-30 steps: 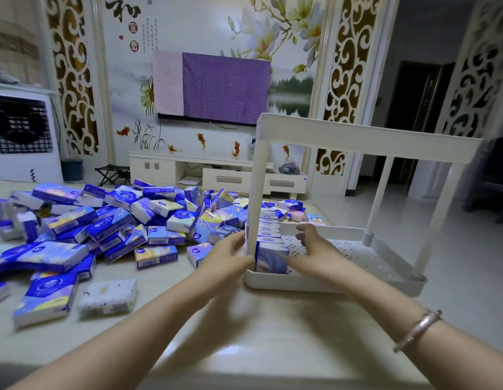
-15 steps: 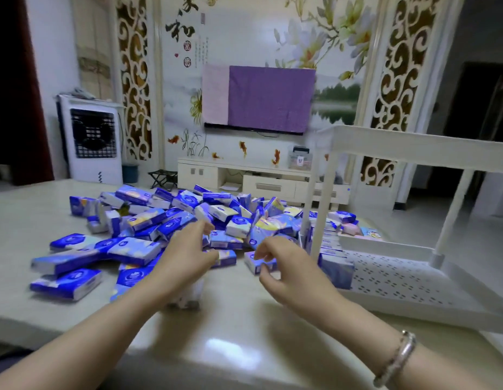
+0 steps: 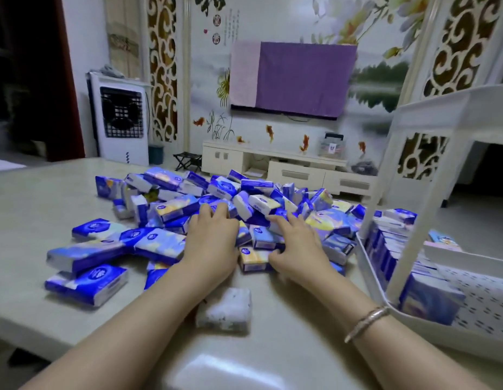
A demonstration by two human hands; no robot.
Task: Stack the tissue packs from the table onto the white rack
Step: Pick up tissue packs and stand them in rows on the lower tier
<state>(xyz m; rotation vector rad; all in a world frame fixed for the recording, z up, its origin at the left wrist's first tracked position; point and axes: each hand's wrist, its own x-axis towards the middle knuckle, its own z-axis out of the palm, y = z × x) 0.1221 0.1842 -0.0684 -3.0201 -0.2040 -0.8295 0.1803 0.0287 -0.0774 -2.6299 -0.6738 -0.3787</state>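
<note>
Blue tissue packs [image 3: 171, 243]: piled on the table [image 3: 33, 209]
Left hand [image 3: 209, 240]: fingers spread flat on the pile
Right hand [image 3: 296, 243]: fingers spread on the pile
White rack [image 3: 430, 175]: right, packs inside

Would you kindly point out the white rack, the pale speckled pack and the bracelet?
white rack [image 3: 430, 229], head view, front post.
pale speckled pack [image 3: 226, 311], head view, top face.
bracelet [image 3: 367, 322], head view, band on wrist.

Bare forearms; silver bangle [image 3: 367, 323] on right wrist.
</note>
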